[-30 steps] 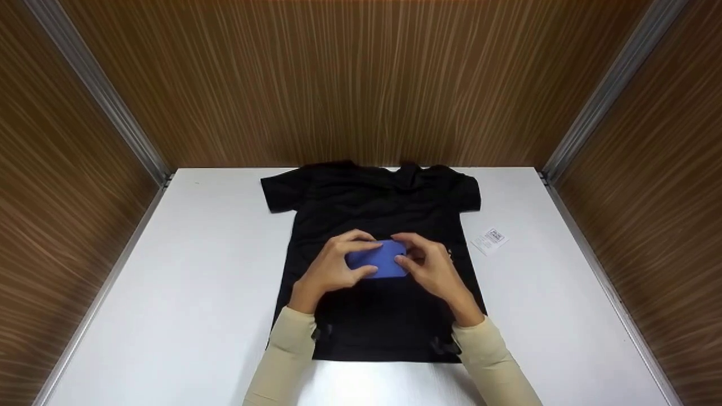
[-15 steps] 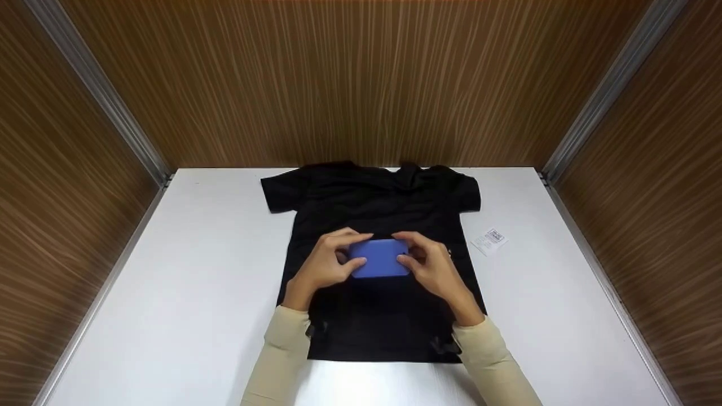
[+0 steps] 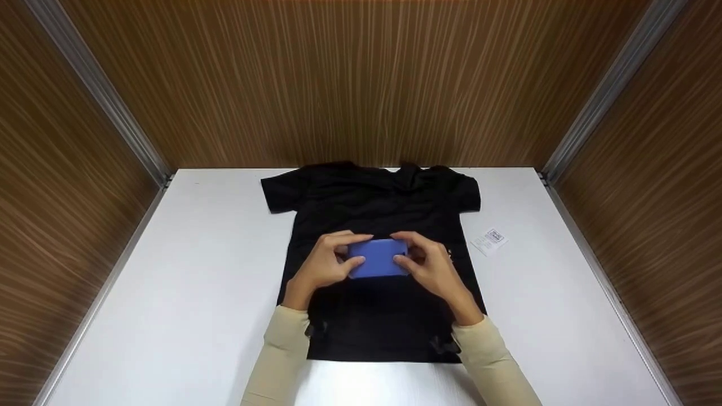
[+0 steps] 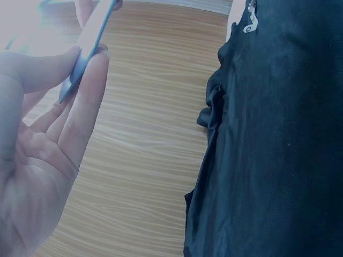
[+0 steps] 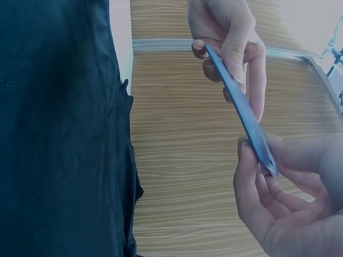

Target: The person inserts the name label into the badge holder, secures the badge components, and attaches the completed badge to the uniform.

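Observation:
A thin blue phone case (image 3: 378, 258), with a small dark cutout near its right end, is held level above a black short-sleeved shirt (image 3: 383, 321). My left hand (image 3: 324, 262) pinches the left end, thumb on the near face and index finger along the top edge. At the opposite end, my right hand (image 3: 431, 268) pinches it the same way. The right wrist view shows the phone case (image 5: 244, 112) edge-on between both hands. In the left wrist view the left hand's thumb and fingers close on its thin edge.
The shirt lies spread on a white table (image 3: 208, 282), collar toward the wood-grain back wall (image 3: 361, 84). A small white card (image 3: 489, 242) with a printed code lies right of it. A metal zipper pull (image 4: 250, 24) shows on the black cloth.
Between the first and second frames, my left hand slid left along the phone case and took its end, uncovering more of the blue face. Since then both hands have barely moved.

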`<act>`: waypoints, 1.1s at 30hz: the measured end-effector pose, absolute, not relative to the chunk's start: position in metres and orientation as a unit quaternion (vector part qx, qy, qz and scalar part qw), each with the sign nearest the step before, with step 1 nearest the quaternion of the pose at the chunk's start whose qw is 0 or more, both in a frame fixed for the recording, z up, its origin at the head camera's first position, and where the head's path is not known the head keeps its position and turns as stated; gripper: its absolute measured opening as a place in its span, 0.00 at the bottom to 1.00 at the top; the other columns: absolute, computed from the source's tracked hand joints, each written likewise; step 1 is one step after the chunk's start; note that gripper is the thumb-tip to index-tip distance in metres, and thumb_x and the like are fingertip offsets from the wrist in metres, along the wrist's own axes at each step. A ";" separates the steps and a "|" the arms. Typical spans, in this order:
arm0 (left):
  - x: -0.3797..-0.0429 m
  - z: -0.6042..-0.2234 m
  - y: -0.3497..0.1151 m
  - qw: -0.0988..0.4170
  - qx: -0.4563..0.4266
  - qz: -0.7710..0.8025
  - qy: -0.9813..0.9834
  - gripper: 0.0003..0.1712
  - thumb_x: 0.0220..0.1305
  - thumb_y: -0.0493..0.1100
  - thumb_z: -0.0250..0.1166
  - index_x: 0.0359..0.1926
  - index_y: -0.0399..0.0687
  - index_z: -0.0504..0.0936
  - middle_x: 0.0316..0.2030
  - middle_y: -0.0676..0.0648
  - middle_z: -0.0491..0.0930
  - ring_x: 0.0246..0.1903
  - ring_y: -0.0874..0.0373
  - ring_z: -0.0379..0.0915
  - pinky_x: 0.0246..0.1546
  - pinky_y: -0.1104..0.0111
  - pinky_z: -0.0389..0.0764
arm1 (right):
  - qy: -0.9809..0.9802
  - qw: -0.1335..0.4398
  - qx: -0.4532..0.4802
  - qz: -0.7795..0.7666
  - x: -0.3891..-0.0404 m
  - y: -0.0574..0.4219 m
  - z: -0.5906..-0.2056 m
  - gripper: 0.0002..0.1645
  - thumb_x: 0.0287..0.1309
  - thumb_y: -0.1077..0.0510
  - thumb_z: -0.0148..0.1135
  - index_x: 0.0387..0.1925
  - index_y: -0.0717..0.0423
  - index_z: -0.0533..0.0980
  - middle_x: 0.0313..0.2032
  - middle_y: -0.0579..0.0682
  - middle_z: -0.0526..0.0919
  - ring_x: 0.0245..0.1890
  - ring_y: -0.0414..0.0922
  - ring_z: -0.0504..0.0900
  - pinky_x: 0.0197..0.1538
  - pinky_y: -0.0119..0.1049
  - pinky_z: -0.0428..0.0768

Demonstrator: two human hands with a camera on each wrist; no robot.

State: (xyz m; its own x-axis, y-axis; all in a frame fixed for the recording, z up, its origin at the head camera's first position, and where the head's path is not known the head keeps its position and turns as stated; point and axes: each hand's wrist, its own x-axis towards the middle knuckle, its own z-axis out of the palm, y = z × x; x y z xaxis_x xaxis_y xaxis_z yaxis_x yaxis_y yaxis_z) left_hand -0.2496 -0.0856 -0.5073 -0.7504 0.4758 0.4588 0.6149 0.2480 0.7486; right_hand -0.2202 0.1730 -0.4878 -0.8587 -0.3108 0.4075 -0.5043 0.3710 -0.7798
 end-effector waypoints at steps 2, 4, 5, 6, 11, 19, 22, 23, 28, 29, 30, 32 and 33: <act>-0.249 -0.507 -0.085 0.066 -0.347 -0.510 -0.784 0.23 0.62 0.34 0.72 0.59 0.49 0.86 0.40 0.43 0.84 0.30 0.60 0.75 0.29 0.73 0.79 | -0.822 0.086 0.243 0.508 -0.221 0.173 -0.489 0.23 0.60 0.62 0.72 0.57 0.55 0.81 0.44 0.59 0.88 0.29 0.45 0.87 0.28 0.33 0.85; -0.249 -0.507 -0.085 0.063 -0.349 -0.514 -0.781 0.23 0.62 0.34 0.72 0.59 0.48 0.86 0.40 0.43 0.84 0.31 0.60 0.77 0.29 0.74 0.80 | -0.820 0.074 0.240 0.514 -0.221 0.172 -0.489 0.25 0.59 0.60 0.74 0.58 0.54 0.81 0.45 0.60 0.88 0.27 0.45 0.86 0.24 0.33 0.84; -0.249 -0.508 -0.085 0.060 -0.351 -0.516 -0.779 0.22 0.62 0.34 0.73 0.58 0.47 0.87 0.40 0.43 0.84 0.31 0.60 0.78 0.29 0.74 0.81 | -0.820 0.070 0.240 0.515 -0.221 0.172 -0.490 0.25 0.58 0.59 0.74 0.58 0.54 0.81 0.45 0.60 0.87 0.26 0.45 0.86 0.23 0.33 0.83; -0.249 -0.508 -0.085 0.059 -0.352 -0.518 -0.777 0.22 0.62 0.34 0.73 0.58 0.47 0.87 0.40 0.42 0.84 0.32 0.60 0.78 0.29 0.73 0.82 | -0.820 0.068 0.240 0.516 -0.221 0.172 -0.491 0.26 0.58 0.59 0.75 0.59 0.55 0.81 0.46 0.61 0.87 0.27 0.45 0.86 0.23 0.34 0.83; -0.249 -0.509 -0.083 0.053 -0.356 -0.528 -0.769 0.22 0.62 0.33 0.73 0.58 0.46 0.87 0.41 0.42 0.85 0.31 0.60 0.80 0.27 0.72 0.84 | -0.819 0.063 0.237 0.519 -0.221 0.170 -0.493 0.27 0.56 0.60 0.76 0.58 0.57 0.81 0.48 0.62 0.87 0.27 0.48 0.87 0.22 0.35 0.84; -0.251 -0.510 -0.081 0.037 -0.357 -0.546 -0.757 0.22 0.62 0.33 0.73 0.58 0.43 0.86 0.41 0.40 0.84 0.25 0.62 0.81 0.22 0.69 0.85 | -0.827 0.075 0.229 0.508 -0.220 0.166 -0.494 0.27 0.54 0.59 0.77 0.57 0.57 0.81 0.47 0.63 0.87 0.25 0.47 0.86 0.20 0.35 0.83; -0.251 -0.510 -0.081 0.040 -0.359 -0.541 -0.760 0.22 0.61 0.33 0.73 0.58 0.44 0.86 0.41 0.41 0.85 0.26 0.62 0.81 0.22 0.69 0.85 | -0.828 0.086 0.225 0.507 -0.219 0.164 -0.494 0.25 0.55 0.60 0.76 0.56 0.56 0.82 0.46 0.62 0.88 0.24 0.46 0.86 0.20 0.37 0.83; -0.251 -0.510 -0.081 0.041 -0.359 -0.539 -0.760 0.22 0.62 0.33 0.73 0.58 0.44 0.87 0.41 0.41 0.85 0.26 0.62 0.81 0.22 0.69 0.85 | -0.827 0.090 0.224 0.507 -0.219 0.164 -0.495 0.24 0.56 0.60 0.76 0.55 0.56 0.83 0.46 0.62 0.88 0.24 0.46 0.86 0.20 0.37 0.83; -0.250 -0.509 -0.081 0.049 -0.365 -0.533 -0.762 0.21 0.62 0.34 0.73 0.57 0.43 0.87 0.41 0.41 0.85 0.25 0.64 0.79 0.23 0.70 0.84 | -0.822 0.105 0.225 0.512 -0.220 0.163 -0.496 0.21 0.56 0.62 0.74 0.53 0.55 0.84 0.46 0.61 0.89 0.24 0.47 0.86 0.20 0.35 0.83; -0.250 -0.509 -0.081 0.050 -0.366 -0.531 -0.763 0.21 0.61 0.34 0.73 0.57 0.43 0.87 0.40 0.41 0.85 0.25 0.65 0.78 0.24 0.71 0.84 | -0.822 0.106 0.225 0.513 -0.220 0.163 -0.496 0.20 0.56 0.62 0.75 0.52 0.55 0.84 0.45 0.60 0.89 0.24 0.47 0.86 0.20 0.33 0.82; -0.250 -0.509 -0.081 0.053 -0.368 -0.528 -0.764 0.21 0.61 0.34 0.73 0.57 0.43 0.87 0.40 0.42 0.85 0.24 0.65 0.77 0.24 0.71 0.84 | -0.821 0.107 0.225 0.514 -0.220 0.163 -0.496 0.20 0.56 0.63 0.75 0.52 0.55 0.85 0.45 0.60 0.89 0.24 0.47 0.86 0.20 0.32 0.82; -0.250 -0.509 -0.081 0.057 -0.369 -0.525 -0.765 0.21 0.61 0.35 0.74 0.56 0.43 0.87 0.39 0.42 0.85 0.24 0.66 0.76 0.25 0.72 0.84 | -0.820 0.108 0.224 0.516 -0.220 0.163 -0.496 0.19 0.56 0.63 0.75 0.51 0.55 0.85 0.45 0.61 0.89 0.24 0.48 0.86 0.19 0.31 0.81; -0.250 -0.509 -0.081 0.059 -0.370 -0.523 -0.765 0.21 0.61 0.35 0.74 0.56 0.43 0.87 0.38 0.42 0.86 0.23 0.66 0.75 0.26 0.73 0.83 | -0.819 0.107 0.223 0.518 -0.220 0.163 -0.496 0.19 0.56 0.63 0.75 0.51 0.55 0.85 0.44 0.61 0.89 0.25 0.49 0.87 0.19 0.31 0.81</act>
